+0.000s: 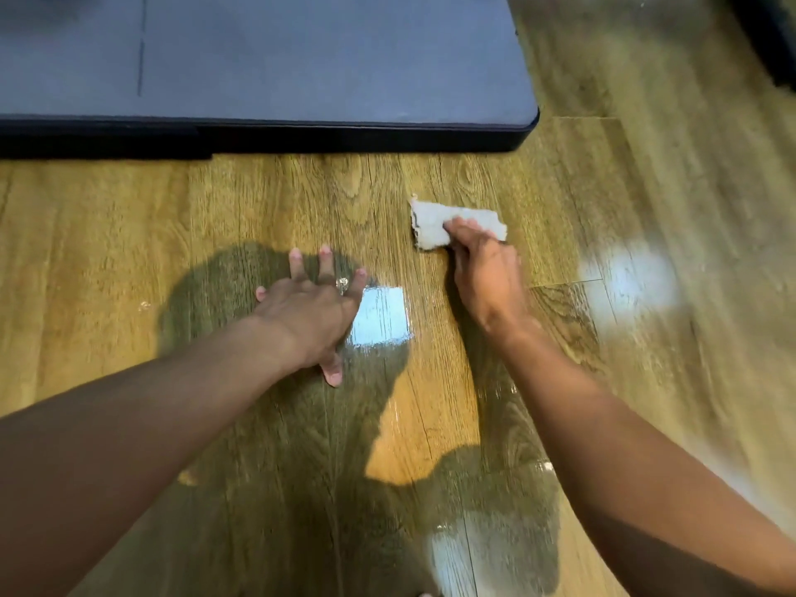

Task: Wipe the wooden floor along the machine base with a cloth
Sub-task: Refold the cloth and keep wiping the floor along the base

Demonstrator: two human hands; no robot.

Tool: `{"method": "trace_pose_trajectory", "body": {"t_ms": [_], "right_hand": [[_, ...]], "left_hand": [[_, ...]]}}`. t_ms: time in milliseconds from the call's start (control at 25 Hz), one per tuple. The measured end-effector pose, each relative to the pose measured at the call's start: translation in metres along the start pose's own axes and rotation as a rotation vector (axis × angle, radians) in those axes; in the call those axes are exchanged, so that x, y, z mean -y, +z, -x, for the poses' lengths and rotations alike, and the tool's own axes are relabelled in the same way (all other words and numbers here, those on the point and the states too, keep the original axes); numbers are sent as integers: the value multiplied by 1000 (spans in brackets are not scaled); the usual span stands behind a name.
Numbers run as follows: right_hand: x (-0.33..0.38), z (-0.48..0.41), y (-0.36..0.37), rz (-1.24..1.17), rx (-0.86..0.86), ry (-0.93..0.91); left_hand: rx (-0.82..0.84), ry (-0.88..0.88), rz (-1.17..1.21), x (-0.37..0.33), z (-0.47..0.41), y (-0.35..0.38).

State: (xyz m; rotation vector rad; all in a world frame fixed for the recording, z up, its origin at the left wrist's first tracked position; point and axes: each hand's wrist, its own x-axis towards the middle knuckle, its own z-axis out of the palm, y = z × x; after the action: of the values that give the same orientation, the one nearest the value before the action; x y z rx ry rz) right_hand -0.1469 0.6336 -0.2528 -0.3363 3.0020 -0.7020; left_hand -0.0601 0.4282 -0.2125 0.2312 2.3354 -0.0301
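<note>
A small grey-white cloth [435, 224] lies folded on the wooden floor [129, 234], a short way in front of the machine base [301, 58], a flat grey platform with a black edge. My right hand [484, 273] grips the cloth's near edge and holds it down on the boards. My left hand [312, 308] lies flat on the floor to the left with its fingers spread, a ring on one finger. It holds nothing.
The base's rounded right corner [527, 127] ends just above the cloth. Bright light reflections [381, 314] shine on the glossy boards. A dark object [771, 40] shows at the top right corner. The right side is blurred.
</note>
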Motion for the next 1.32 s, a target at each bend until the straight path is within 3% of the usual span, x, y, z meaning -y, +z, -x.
{"method": "trace_pose_trajectory", "body": {"t_ms": [160, 240, 360, 440, 640, 760, 880, 1000, 1080, 1240, 1320], "right_hand": [[-14, 39, 4, 80, -16, -92], [-15, -9, -1, 125, 4, -130], [-11, -89, -12, 91, 74, -40], [-13, -96, -6, 106, 57, -28], [-41, -62, -11, 206, 76, -274], [-35, -103, -30, 190, 63, -135], [-32, -74, -27, 96, 2, -12], [-44, 15, -25, 75, -35, -92], [-63, 22, -32, 138, -4, -153], [-57, -34, -39, 126, 57, -17], [-55, -3, -38, 70, -7, 26]], "left_hand": [[-4, -2, 25, -1, -3, 0], [0, -9, 21, 0, -2, 0], [-11, 7, 3, 0, -1, -1], [-12, 10, 13, 1, 0, 0], [-25, 9, 24, -1, -1, 3], [-6, 8, 18, -1, 1, 0], [-7, -1, 21, -1, 0, -1], [-11, -7, 23, -2, 0, 3], [-23, 1, 12, -2, -3, 4], [-31, 2, 3, 2, -2, 6], [-45, 7, -21, 4, -3, 7]]}}
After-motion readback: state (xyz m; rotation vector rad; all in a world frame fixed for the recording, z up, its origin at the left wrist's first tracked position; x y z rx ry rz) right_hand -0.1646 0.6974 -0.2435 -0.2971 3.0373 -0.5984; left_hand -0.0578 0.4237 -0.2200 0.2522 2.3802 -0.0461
